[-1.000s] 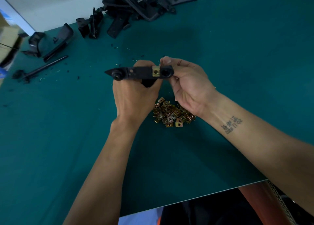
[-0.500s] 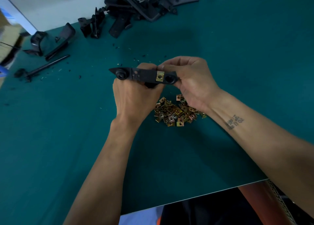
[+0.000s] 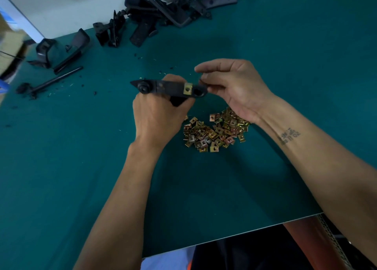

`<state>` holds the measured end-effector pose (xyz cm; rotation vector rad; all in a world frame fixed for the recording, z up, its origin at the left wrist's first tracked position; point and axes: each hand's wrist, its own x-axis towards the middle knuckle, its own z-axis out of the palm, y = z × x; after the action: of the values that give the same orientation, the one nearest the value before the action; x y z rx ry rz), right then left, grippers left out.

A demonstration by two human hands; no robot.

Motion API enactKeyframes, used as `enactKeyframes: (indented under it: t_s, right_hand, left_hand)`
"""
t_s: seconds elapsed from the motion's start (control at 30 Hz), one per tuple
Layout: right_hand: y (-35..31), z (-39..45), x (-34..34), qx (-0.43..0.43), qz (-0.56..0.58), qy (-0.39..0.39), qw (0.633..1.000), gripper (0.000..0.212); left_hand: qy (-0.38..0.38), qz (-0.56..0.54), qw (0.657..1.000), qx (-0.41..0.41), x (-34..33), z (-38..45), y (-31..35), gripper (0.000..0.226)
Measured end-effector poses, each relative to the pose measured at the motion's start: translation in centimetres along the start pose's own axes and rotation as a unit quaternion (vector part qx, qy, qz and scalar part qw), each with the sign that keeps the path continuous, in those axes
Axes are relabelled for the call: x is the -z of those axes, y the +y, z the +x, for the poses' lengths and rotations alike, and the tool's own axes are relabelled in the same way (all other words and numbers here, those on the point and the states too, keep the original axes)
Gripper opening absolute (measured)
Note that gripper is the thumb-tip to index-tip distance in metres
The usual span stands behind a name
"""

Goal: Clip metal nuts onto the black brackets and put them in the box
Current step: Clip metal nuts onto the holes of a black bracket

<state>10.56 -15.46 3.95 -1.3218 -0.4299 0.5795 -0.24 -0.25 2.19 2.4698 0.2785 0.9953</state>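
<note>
A black bracket [image 3: 169, 88] is held level above the green table [image 3: 285, 86], gripped from below by the left hand [image 3: 157, 116], whose fingers are closed around its lower part. A brass-coloured metal nut [image 3: 187, 89] is seen clipped on the bracket near its right end, just beside a round hole.

The right hand [image 3: 234, 88] has been drawn slightly back since half a second ago: then the right end of the bracket was covered by its fingers, whereas now only the fingertips [image 3: 206, 84] are left at the very tip, and the hand is loosely half-open with nothing enclosed (whether the tip is still pinched or merely touched cannot be told). The bracket itself has hardly been shifted, and the nut is kept in the same place on it.

A pile of loose nuts [image 3: 216, 133] is spread on the table below the hands, more of it now uncovered beneath the right wrist. A heap of unfinished brackets [image 3: 163, 10] is left along the far edge, well apart from the hands.
</note>
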Motion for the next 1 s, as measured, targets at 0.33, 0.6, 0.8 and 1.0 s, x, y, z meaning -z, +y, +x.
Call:
enactKeyframes:
  t_s: [0.33, 0.6, 0.8, 1.0]
  right_hand:
    - [0.0, 0.2, 0.7, 0.011, -0.003, -0.002, 1.000, 0.021]
    - [-0.4, 0.2, 1.4, 0.095, -0.094, 0.018, 0.991, 0.031]
    - [-0.2, 0.4, 1.4, 0.103, -0.174, 0.023, 0.979, 0.037]
    - [-0.2, 0.2, 0.8, 0.112, -0.048, 0.033, 0.992, 0.029]
  left_hand:
    - [-0.130, 0.219, 0.966, 0.048, -0.5, -0.2, -1.4, 0.054]
    - [-0.129, 0.149, 0.977, 0.088, -0.6, -0.4, -0.6, 0.058]
    - [-0.127, 0.129, 0.983, 0.044, -0.8, -0.9, -0.4, 0.049]
    - [-0.131, 0.127, 0.983, 0.028, -1.0, -1.1, -0.1, 0.043]
